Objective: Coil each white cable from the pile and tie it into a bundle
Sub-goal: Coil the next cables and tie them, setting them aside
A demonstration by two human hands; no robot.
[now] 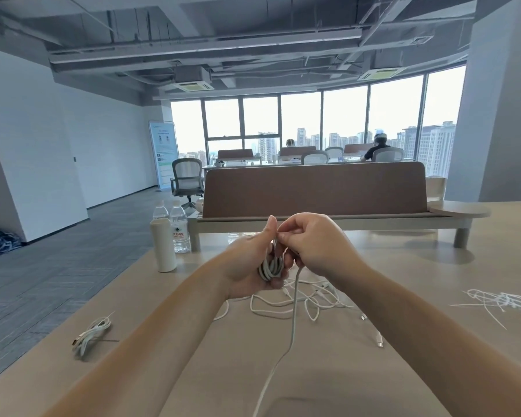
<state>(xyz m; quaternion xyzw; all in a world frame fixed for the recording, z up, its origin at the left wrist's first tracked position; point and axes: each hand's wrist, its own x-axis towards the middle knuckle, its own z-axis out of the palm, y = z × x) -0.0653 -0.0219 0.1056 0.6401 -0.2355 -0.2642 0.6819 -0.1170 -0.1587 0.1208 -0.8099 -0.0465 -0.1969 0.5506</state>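
The left hand [247,260] cups a small coil [272,267] of white cable above the table [223,371], fingers curled round the loops and thumb upright. The right hand [316,245] pinches a strand at the top of the coil, close to that thumb. From there a long tail [292,320] hangs down and runs off the near edge of the view.

I'd say the risk is in that tail. It drops right past the loose pile [307,299], and if it drags through those cables it could snag one and pull it into the winding. The coil is also held only by curled fingers (nothing ties it yet), so a slack grip while reaching for a tie could let the loops spring open. The ties [500,302] lie well to the right, a stretch for either hand.

The table is pale wood-look laminate. One finished bundle [92,335] lies at its left, and bottles [179,227] stand near the far left edge beside a brown screen [313,188]. Beyond are grey carpet, a mesh chair [187,179], more desks with seated people, tall windows on a city skyline and an open ceiling of ducts.
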